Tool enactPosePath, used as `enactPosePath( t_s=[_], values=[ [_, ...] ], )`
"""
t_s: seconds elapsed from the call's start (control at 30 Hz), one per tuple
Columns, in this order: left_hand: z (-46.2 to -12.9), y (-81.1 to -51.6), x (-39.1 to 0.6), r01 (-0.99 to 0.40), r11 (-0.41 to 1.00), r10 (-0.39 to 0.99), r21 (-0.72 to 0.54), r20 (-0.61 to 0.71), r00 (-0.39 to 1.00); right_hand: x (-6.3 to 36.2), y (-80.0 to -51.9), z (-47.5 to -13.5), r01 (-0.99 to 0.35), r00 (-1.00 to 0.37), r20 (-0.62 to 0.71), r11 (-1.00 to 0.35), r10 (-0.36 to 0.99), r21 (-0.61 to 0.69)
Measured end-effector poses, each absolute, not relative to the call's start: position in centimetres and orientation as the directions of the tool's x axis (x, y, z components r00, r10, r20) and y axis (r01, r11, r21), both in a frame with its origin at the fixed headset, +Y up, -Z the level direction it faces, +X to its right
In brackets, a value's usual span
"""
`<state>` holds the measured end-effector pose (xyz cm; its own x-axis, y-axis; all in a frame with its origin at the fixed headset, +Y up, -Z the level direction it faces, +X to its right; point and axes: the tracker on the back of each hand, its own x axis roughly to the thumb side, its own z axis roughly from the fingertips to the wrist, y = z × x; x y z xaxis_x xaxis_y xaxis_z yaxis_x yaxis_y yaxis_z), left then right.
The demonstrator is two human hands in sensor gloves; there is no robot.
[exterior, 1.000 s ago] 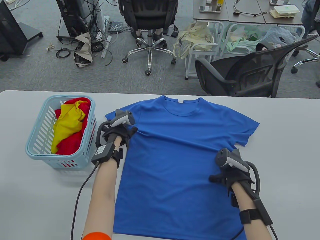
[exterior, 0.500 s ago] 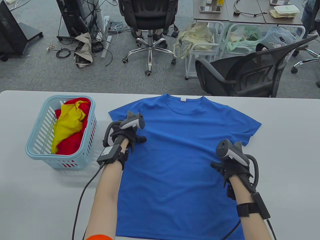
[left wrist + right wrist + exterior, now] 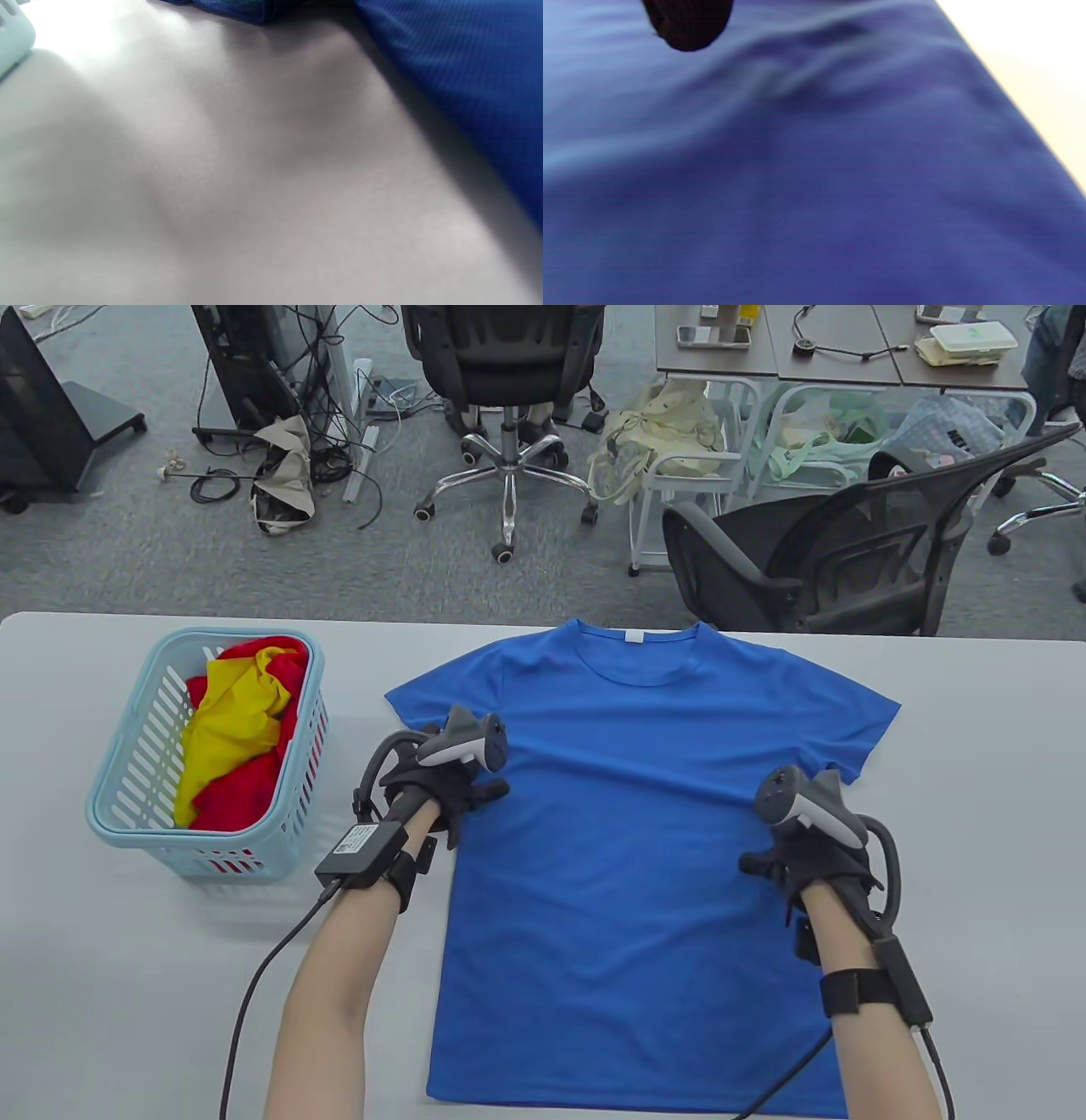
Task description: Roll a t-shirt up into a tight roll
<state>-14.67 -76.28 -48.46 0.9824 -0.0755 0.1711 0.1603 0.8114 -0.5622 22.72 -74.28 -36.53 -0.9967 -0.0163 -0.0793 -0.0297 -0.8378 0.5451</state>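
A blue t-shirt [image 3: 628, 831] lies flat and face up on the grey table [image 3: 976, 814], collar at the far edge and hem near me. My left hand [image 3: 454, 797] grips its left side just below the sleeve, fingers curled under the tracker. My right hand [image 3: 802, 869] holds the right side below the other sleeve. In the right wrist view one dark fingertip [image 3: 689, 25] hangs over rippled blue fabric [image 3: 814, 190]. The left wrist view shows only bare table [image 3: 212, 169] and the shirt's edge [image 3: 466, 76]; no fingers appear there.
A light blue basket [image 3: 127, 780] with red and yellow clothes [image 3: 237, 729] stands at the table's left, close to my left hand. Its corner shows in the left wrist view [image 3: 12, 38]. A black mesh chair [image 3: 848, 551] stands beyond the far edge.
Both hands have moved to the right and the t-shirt has slid right with them. The crease across its chest has flattened.
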Motion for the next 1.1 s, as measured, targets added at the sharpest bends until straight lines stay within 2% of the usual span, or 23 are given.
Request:
enactPosePath(
  t_s=[0.07, 0.1, 0.27, 0.43, 0.5, 0.53, 0.6, 0.67, 0.8, 0.97, 1.03, 1.1],
  values=[
    [-48.7, -75.9, -15.3, 0.014, 0.829, 0.066, -0.56, 0.122, 0.99, 19.3, -73.9, -35.1, 0.03, -0.999, 0.032, -0.85, -0.016, 0.526],
    [-48.7, -75.9, -15.5, -0.015, 0.826, 0.095, -0.563, 0.113, 0.989, 17.5, -73.9, -34.5, 0.053, -0.996, 0.09, -0.849, -0.006, 0.526],
    [-48.8, -76.7, -15.7, 0.227, 0.798, -0.162, -0.558, 0.165, 0.973, 8.4, -74.7, -30.7, 0.182, -0.933, 0.358, -0.83, 0.023, 0.527],
    [-49.2, -76.1, -15.7, 0.231, 0.825, -0.155, -0.516, 0.187, 0.97, 3.2, -74.8, -28.0, 0.273, -0.857, 0.515, -0.833, 0.016, 0.481],
    [-49.4, -75.5, -16.3, 0.121, 0.846, -0.041, -0.519, 0.162, 0.986, 0.6, -74.8, -26.5, 0.295, -0.795, 0.601, -0.81, 0.087, 0.507],
    [-49.4, -75.3, -16.4, 0.101, 0.855, -0.028, -0.509, 0.149, 0.988, 0.0, -74.8, -26.1, 0.293, -0.78, 0.618, -0.812, 0.103, 0.505],
    [-49.5, -75.0, -16.6, 0.133, 0.872, -0.058, -0.47, 0.17, 0.984, -2.1, -74.7, -25.0, 0.312, -0.726, 0.675, -0.812, 0.131, 0.493],
    [-49.5, -74.9, -16.3, 0.231, 0.879, -0.158, -0.416, 0.203, 0.966, -4.0, -74.6, -23.8, 0.336, -0.675, 0.727, -0.827, 0.123, 0.451],
    [-49.6, -75.4, -14.8, 0.385, 0.874, -0.319, -0.298, 0.247, 0.915, -5.8, -74.5, -22.2, 0.359, -0.624, 0.774, -0.839, 0.11, 0.41],
    [-50.0, -75.9, -13.5, 0.414, 0.872, -0.354, -0.262, 0.245, 0.902, -6.3, -76.0, -21.5, 0.459, -0.608, 0.793, -0.828, -0.028, 0.323],
    [-50.0, -75.8, -13.1, 0.43, 0.87, -0.37, -0.24, 0.256, 0.893, -6.4, -75.9, -21.4, 0.395, -0.615, 0.789, -0.861, 0.011, 0.319],
    [-49.9, -75.8, -12.6, 0.434, 0.877, -0.372, -0.206, 0.281, 0.885, -6.3, -75.8, -21.3, 0.411, -0.611, 0.792, -0.857, -0.006, 0.31]
  ],
)
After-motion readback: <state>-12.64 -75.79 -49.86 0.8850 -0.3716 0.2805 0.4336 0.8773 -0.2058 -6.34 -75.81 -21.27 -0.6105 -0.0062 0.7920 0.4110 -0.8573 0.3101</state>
